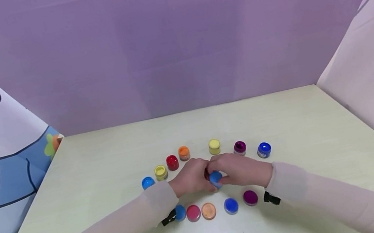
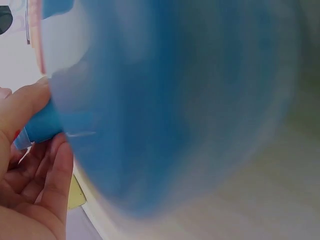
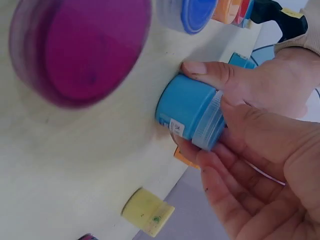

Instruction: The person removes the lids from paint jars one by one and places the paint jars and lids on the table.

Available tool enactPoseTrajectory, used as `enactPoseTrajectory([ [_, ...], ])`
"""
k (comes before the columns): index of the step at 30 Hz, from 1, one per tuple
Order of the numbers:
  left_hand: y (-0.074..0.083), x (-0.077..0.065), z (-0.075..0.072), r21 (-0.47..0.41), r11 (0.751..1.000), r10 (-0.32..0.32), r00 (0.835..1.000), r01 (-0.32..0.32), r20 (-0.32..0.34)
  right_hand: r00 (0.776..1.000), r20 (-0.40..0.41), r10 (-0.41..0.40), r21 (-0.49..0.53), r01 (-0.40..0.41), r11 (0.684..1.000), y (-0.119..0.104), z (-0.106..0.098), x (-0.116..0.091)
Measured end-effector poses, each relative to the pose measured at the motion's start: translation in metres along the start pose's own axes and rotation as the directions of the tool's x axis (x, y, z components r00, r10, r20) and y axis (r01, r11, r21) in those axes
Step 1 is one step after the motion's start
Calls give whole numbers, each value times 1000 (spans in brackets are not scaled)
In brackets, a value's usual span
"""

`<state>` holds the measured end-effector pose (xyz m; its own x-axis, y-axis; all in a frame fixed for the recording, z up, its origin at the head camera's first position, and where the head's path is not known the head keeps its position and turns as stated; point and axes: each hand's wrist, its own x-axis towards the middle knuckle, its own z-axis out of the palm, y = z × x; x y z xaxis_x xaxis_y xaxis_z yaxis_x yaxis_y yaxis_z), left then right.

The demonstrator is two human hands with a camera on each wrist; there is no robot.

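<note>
Near the middle of the table, a light blue paint jar (image 1: 216, 178) with a clear-rimmed lid (image 3: 209, 122) is held between both hands. My left hand (image 1: 194, 177) grips the jar's body, its thumb along the side in the right wrist view. With thumb and fingers, my right hand (image 1: 238, 170) pinches the lid, which still sits on the jar. The jar is tilted on its side in the right wrist view. Behind the hands stands a pale yellow jar (image 1: 214, 146) with its lid on. In the left wrist view a large blurred blue lid (image 2: 140, 125) hides much.
Lidless jars stand behind: blue (image 1: 147, 182), yellow (image 1: 161, 172), red (image 1: 172, 163), orange (image 1: 184, 153), purple (image 1: 239, 148) and dark blue (image 1: 264, 149). Loose lids lie in front: light blue (image 1: 180, 213), red (image 1: 193, 213), orange (image 1: 208, 211), dark blue (image 1: 231, 206), purple (image 1: 250, 197).
</note>
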<state>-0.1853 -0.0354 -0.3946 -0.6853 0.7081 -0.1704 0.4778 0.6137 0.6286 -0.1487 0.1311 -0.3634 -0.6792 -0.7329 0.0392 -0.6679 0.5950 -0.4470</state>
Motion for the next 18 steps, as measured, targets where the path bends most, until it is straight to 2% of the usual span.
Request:
enactPoseTrajectory([
  [5,1,0,-1,-1,1000,-10,1000,10,-2,999,8,-52,-3,52,999,3,0,-1],
  [9,0,0,-1,13,1000,-16,1000,16,-4,999,15,-52,22,52,998,4,1,-2],
  [14,0,0,-1,16,1000,4,1000,-4,-3,998,-48,39,87,-35,996,5,5,-5],
  [18,-1,1,-1,23,999,29,1000,-29,-5,981,-126,145,84,-135,987,3,9,-5],
])
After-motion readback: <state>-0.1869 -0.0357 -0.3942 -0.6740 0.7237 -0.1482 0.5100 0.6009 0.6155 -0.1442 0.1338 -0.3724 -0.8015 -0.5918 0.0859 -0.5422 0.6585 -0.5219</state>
